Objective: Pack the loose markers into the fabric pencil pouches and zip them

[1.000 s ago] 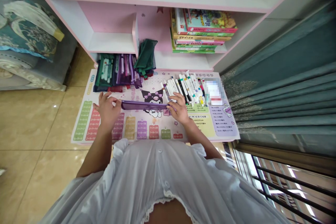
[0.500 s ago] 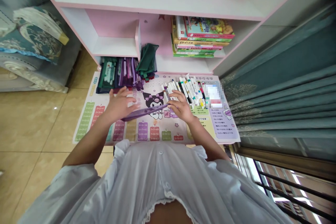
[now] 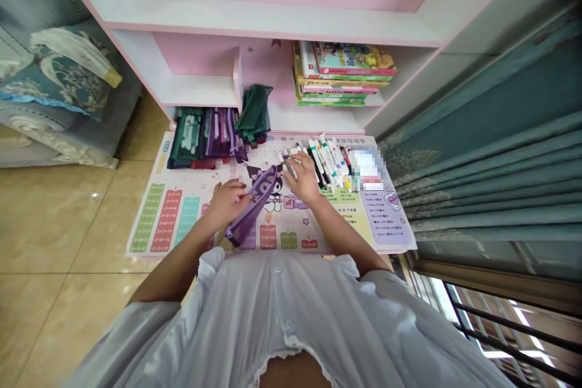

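A purple mesh zipper pouch [image 3: 254,206] lies slanted across the desk mat, its zipper edge spread apart. My left hand [image 3: 227,203] grips the pouch's left side, thumb and fingers at its edge. Over the left end of a pile of white-barrelled markers [image 3: 331,160] is my right hand [image 3: 302,177]. Its fingers stretch onto the pens, apart from one another, and its thumb is close to the pouch's far tip. Whether a marker is under those fingertips is hidden.
Filled green [image 3: 187,136] and purple mesh pouches [image 3: 220,133] lie at the desk's back left. Folded green pouches [image 3: 255,110] lean by the shelf divider. Books [image 3: 345,73] are stacked on the shelf. A blurred-out item [image 3: 367,170] lies right of the markers; a curtain [image 3: 473,151] hangs beyond.
My right hand has left the pouch's end and moved up-left onto the markers. My left hand has moved right and down onto the pouch, which now slants more steeply and is spread wider.
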